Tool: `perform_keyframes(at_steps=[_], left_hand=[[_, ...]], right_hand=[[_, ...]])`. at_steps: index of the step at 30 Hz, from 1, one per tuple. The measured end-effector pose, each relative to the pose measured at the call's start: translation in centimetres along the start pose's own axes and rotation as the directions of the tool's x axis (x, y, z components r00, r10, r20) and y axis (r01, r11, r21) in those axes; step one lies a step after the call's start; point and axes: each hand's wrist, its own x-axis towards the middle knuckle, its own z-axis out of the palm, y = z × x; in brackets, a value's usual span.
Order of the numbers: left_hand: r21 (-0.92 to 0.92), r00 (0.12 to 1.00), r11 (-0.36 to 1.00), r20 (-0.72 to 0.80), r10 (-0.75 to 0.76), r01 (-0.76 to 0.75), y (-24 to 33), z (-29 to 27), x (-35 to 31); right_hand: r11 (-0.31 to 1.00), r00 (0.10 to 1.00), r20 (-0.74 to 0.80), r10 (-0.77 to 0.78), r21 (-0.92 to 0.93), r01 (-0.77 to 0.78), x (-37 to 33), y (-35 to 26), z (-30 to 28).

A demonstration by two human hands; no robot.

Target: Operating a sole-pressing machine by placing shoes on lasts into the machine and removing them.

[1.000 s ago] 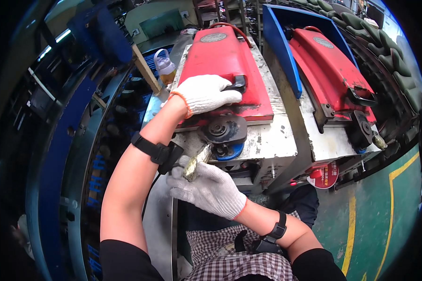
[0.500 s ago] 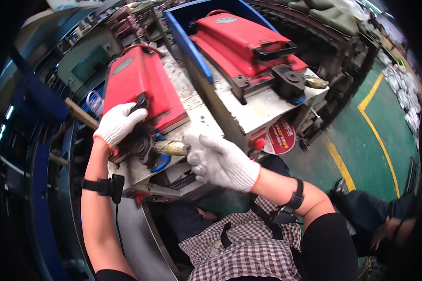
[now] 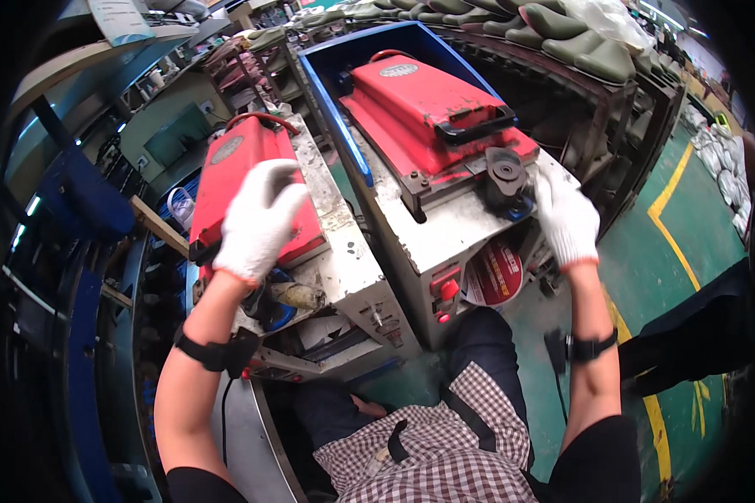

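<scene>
Two red-hooded bench machines stand side by side in front of me, the left machine (image 3: pixel 252 142) and the right machine (image 3: pixel 428 92). My left hand (image 3: pixel 264 222), in a white knit glove, is over the left machine's red cover, thumb and fingers apart, holding nothing. Below it sticks out a yellowish, tape-wrapped lever handle (image 3: pixel 299 295). My right hand (image 3: pixel 567 220), gloved too, is closed around the right machine's lever handle, which its fingers hide. Beside that hand is the lever's black round pivot (image 3: pixel 507 170). The right machine has a black front grip (image 3: pixel 476 127).
A blue bin (image 3: pixel 335 117) surrounds the back of the right machine. Green boots (image 3: pixel 562 42) lie on a rack behind. A red switch (image 3: pixel 450 289) and a round red sign (image 3: pixel 495 272) are on the right stand's front. A dark-clothed leg (image 3: pixel 696 331) is at the right.
My left hand has let go of the left machine's black grip and lifted rightward. My right hand has moved from beside the left lever handle across to the right machine's lever.
</scene>
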Motion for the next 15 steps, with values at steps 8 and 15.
perform_keyframes(at_steps=[8, 15], left_hand=[[0.264, 0.852, 0.845, 0.394, 0.346, -0.465, 4.9, 11.1, 5.6], [0.472, 0.842, 0.705, 0.187, 0.507, -0.529, 7.7, 11.9, 10.9]], right_hand=[[0.965, 0.965, 0.254, -0.072, 0.263, 0.003, -3.7, -4.8, -5.0], [0.899, 0.941, 0.092, -0.324, 0.339, 0.277, 7.8, -1.5, -1.0]])
